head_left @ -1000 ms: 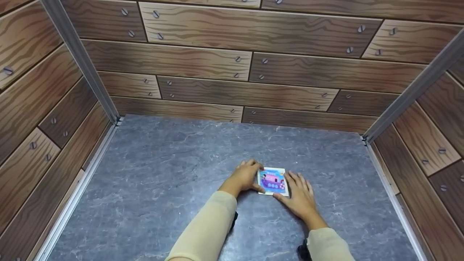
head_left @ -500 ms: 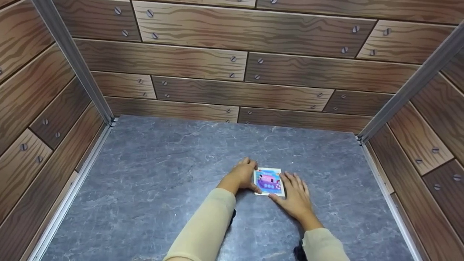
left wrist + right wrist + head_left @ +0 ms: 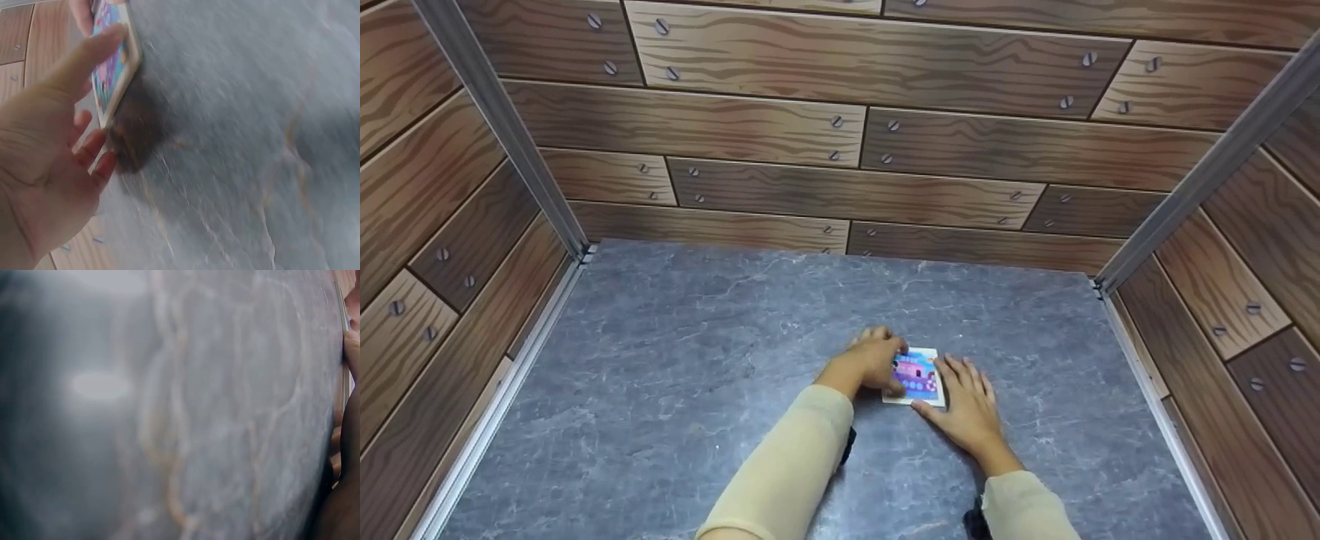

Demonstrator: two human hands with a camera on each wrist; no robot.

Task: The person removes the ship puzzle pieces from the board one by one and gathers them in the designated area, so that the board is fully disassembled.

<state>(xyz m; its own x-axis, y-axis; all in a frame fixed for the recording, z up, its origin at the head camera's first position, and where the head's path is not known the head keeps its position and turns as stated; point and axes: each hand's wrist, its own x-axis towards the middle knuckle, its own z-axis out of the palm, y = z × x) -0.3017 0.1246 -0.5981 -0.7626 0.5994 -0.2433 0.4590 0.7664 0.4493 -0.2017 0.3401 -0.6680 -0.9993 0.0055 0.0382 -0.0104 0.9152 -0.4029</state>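
Note:
A square picture board [image 3: 919,375] with a pale border lies flat on the grey marbled surface, printed with a pink and purple boat on blue. My left hand [image 3: 871,361] is over its left side, with thumb and forefinger apart above the picture. In the left wrist view, the thumb reaches across the board's face [image 3: 107,79], while the other fingers hang loosely curled past a corner. My right hand [image 3: 971,409] lies along the right side, fingers fairly straight, thumb at the near edge. The right wrist view catches only part of that hand [image 3: 351,360] at its border.
The marbled surface [image 3: 697,337] is enclosed by a wood-patterned back wall [image 3: 780,135], a left wall [image 3: 442,232] and a right wall [image 3: 1230,300]. Grey metal posts [image 3: 502,120] stand in the back corners. Pale sleeves [image 3: 787,465] cover both forearms.
My left hand has shifted from the board's left edge rightward over the picture. The right hand keeps its place beside the board. The whole head view has drifted slightly.

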